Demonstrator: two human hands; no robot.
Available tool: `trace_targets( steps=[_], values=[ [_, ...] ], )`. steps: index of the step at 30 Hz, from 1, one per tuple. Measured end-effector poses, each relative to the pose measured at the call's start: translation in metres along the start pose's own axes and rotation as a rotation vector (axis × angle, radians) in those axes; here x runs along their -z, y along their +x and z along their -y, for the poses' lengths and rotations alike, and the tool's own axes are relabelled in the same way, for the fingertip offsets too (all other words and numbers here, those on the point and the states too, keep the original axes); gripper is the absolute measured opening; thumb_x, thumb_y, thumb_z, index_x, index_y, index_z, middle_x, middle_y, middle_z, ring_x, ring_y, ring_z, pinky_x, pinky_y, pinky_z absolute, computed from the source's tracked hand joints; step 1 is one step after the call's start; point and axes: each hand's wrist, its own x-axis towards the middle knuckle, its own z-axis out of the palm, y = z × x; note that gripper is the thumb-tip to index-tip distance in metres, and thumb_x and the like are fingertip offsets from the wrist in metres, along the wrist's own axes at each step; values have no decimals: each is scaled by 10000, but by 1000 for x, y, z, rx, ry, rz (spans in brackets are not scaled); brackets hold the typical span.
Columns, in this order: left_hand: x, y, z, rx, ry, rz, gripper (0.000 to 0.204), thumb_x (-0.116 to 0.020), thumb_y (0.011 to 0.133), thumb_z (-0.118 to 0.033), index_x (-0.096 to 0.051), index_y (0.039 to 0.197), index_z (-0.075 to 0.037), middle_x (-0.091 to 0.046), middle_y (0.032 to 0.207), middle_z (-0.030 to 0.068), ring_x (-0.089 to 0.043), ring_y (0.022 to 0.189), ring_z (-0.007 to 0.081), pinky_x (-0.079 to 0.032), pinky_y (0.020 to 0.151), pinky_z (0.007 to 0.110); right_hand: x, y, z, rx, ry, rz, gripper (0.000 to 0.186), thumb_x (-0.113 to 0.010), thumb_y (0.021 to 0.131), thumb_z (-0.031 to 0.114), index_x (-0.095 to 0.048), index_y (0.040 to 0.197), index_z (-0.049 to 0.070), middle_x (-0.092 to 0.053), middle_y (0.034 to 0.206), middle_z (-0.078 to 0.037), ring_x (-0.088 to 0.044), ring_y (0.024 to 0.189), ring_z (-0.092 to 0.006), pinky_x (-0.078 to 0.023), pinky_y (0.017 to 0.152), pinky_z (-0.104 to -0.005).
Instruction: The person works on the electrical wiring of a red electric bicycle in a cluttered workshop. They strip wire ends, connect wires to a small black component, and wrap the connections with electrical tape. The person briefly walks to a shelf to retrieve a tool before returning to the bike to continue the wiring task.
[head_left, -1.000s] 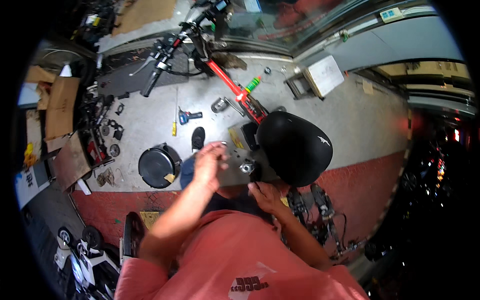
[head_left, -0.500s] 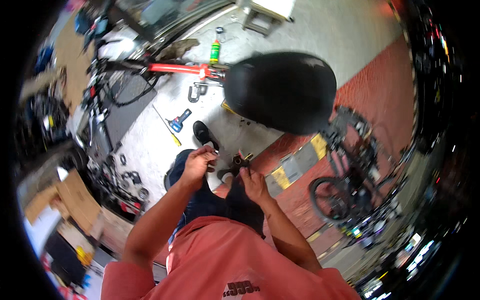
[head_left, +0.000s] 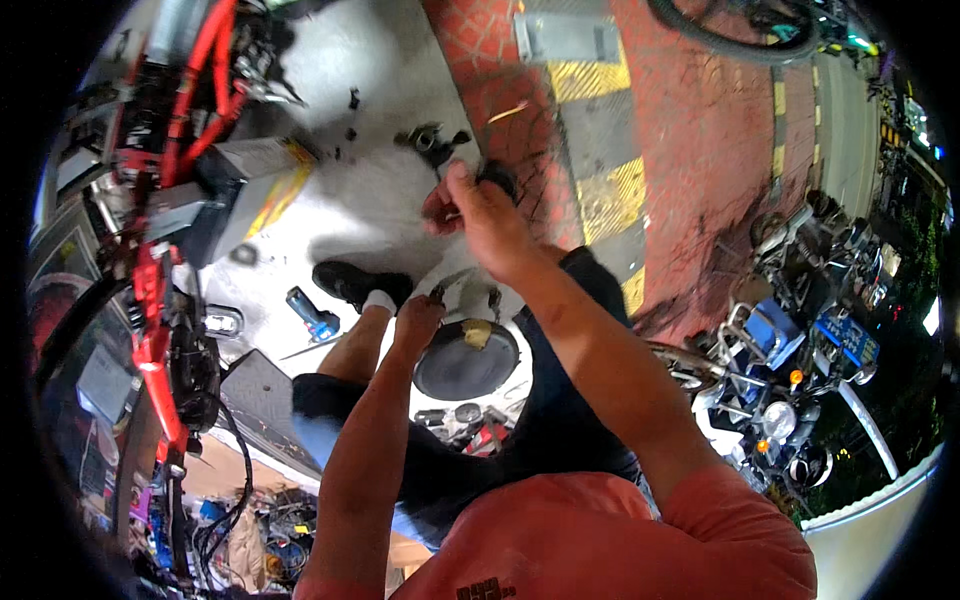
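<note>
Two bare hands in view, set apart. R hand [head_left: 478, 215] is the farther out: thumb stands off from the fingers, which are part-curled; can't tell if anything's tucked b/w them. Dark metal part [head_left: 432, 146] w/ a round opening sits just past those R fingertips, apparently on the floor [head_left: 390, 195]; can't tell if thumb touches it. Small black bits [head_left: 351, 116] lie farther off, L of the part. L hand [head_left: 418, 325] is low & nearer the body, fingers bunched close, pointing away; tips are by a small dark piece [head_left: 437, 292], can't tell if pinched. Black round pan [head_left: 455, 376] is just R of & below L fingers, tan scrap [head_left: 477, 334] on it. Black shoe [head_left: 358, 284] is L of & a bit beyond L fingertips; blue power tool [head_left: 314, 316] is farther L, approx level w/ L hand. Gray box [head_left: 245, 180] w/ yellow stripe is well L of R fingers, red bike frame [head_left: 152, 345] past it at far L. Yellow-&-gray kerb [head_left: 610, 200] runs R of R fingers, parked motorbikes [head_left: 775, 400] well off R, closer to the body.
</note>
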Motion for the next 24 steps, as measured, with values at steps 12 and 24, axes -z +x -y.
trace_targets(
  steps=[12, 24],
  values=[
    [-30, 188, 7, 109, -688, -101, 106, -647, 902, -157, -683, 959, -77, -691, 903, 62, -647, 791, 194, -503, 689, 362, 53, -81, 33, 441, 601, 80, 498, -329, 1094, 500, -548, 987, 65, -545, 911, -74, -550, 956, -287, -419, 948, -454],
    [-45, 14, -104, -575, 456, -656, 354, -541, 821, -261, -750, 1009, -45, -710, 1113, 237, -658, 1111, 385, -501, 985, 439, -1, -160, -39, 1193, -21, -142, 743, -296, 1074, 597, -685, 961, -27, -682, 922, -130, -629, 894, -185, -571, 636, -332]
  ],
)
